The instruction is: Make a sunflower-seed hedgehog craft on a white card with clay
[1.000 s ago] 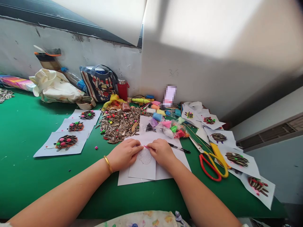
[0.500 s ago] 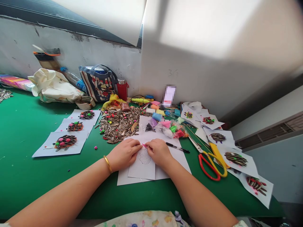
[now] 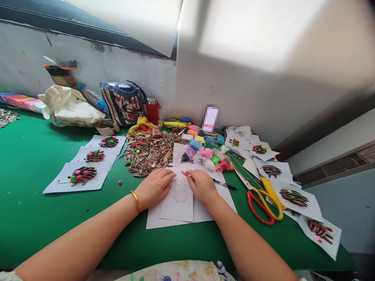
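On the small white paper (image 3: 175,212) is a pen drawing of a rounded, dotted animal shape (image 3: 180,192). My left hand (image 3: 155,187), with a gold bangle at the wrist, lies over the paper's left side, fingers stretched out and holding nothing visible. Between thumb and forefinger, my right hand (image 3: 203,186) pinches a small pink pointed piece (image 3: 184,173) just above the drawing's top right; its exact kind is unclear. Under the small paper lies a larger white sheet (image 3: 152,222). A black pen (image 3: 225,184) rests on it, right of my right hand.
Sunflower seeds (image 3: 146,154) are heaped behind my hands, beside bagged coloured clay (image 3: 206,153). Scissors (image 3: 260,201) lie to the right. Seed-covered hedgehog pictures (image 3: 83,175) stand on both sides. Bags (image 3: 123,103) and a red flask (image 3: 152,111) line the wall.
My right hand has moved slightly right, drawing the pink piece away from my left fingers. More of the drawing now shows between my hands. The view has shifted a little.
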Demonstrator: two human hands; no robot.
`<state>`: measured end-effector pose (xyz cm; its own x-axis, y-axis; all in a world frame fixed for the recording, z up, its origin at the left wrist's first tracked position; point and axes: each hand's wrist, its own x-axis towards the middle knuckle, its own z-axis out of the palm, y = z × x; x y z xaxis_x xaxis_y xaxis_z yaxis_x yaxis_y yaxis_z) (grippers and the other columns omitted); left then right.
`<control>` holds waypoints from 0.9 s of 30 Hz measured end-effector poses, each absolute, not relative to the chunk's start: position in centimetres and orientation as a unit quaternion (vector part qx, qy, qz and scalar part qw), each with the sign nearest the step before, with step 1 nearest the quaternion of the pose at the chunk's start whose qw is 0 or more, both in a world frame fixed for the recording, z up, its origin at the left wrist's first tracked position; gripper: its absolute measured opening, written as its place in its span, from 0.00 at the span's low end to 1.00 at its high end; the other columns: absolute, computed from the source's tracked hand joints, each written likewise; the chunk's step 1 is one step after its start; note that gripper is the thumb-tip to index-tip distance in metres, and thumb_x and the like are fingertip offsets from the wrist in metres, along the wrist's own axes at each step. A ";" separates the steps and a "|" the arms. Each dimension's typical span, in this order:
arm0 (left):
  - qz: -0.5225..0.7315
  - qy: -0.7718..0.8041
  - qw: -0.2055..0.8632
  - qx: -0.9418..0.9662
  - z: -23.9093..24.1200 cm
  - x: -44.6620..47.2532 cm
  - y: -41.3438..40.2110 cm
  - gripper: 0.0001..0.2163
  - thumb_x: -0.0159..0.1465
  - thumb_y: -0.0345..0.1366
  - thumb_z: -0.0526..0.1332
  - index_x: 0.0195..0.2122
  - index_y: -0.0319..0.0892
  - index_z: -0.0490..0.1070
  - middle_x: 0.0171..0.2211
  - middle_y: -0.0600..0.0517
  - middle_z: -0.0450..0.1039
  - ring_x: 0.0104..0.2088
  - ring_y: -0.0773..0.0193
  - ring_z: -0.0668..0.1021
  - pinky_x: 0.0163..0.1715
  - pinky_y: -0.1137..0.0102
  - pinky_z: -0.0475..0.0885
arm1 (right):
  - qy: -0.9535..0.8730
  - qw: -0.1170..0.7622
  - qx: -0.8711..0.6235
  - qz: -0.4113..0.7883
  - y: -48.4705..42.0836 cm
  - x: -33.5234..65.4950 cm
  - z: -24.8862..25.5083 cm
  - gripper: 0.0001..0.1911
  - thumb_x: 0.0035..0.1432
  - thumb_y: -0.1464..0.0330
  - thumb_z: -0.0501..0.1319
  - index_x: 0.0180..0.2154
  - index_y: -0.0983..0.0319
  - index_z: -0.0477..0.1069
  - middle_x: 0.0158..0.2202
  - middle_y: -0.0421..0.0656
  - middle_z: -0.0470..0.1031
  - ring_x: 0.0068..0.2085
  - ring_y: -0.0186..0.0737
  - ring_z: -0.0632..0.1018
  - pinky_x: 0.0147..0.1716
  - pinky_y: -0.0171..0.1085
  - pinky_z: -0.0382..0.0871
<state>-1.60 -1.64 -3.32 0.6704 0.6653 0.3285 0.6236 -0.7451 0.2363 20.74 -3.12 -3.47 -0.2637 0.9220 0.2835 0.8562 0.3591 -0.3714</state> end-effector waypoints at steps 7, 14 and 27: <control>0.181 0.384 0.050 0.904 -4.2 -1.3 -0.8 0.19 0.66 0.33 0.55 0.59 0.44 0.64 0.55 0.46 0.71 0.57 0.54 0.69 0.57 0.53 0.61 | -0.780 0.218 -0.582 0.075 -3.0 21.3 -3.7 0.16 0.62 0.75 0.52 0.48 0.61 0.72 0.42 0.46 0.77 0.44 0.43 0.75 0.43 0.39 0.65; 0.174 0.408 0.050 0.895 -3.9 -0.8 -1.1 0.18 0.65 0.31 0.56 0.56 0.45 0.66 0.49 0.46 0.73 0.51 0.53 0.71 0.50 0.56 0.63 | -0.771 0.146 -0.619 0.048 -2.7 22.1 -3.7 0.16 0.60 0.77 0.53 0.46 0.60 0.71 0.42 0.47 0.77 0.43 0.45 0.75 0.39 0.39 0.63; 0.161 0.427 0.052 0.888 -3.8 -0.6 -1.6 0.18 0.65 0.32 0.55 0.57 0.45 0.66 0.57 0.48 0.69 0.57 0.54 0.67 0.57 0.57 0.59 | -0.722 0.128 -0.666 0.138 -3.4 21.4 -2.4 0.16 0.61 0.66 0.57 0.50 0.61 0.69 0.44 0.47 0.76 0.43 0.44 0.77 0.38 0.38 0.64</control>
<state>-0.61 -1.61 -3.80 0.5838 0.7754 0.2409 0.7417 -0.6300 0.2304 21.37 -3.40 -2.43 -0.0795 0.9968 0.0002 0.9265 0.0740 -0.3690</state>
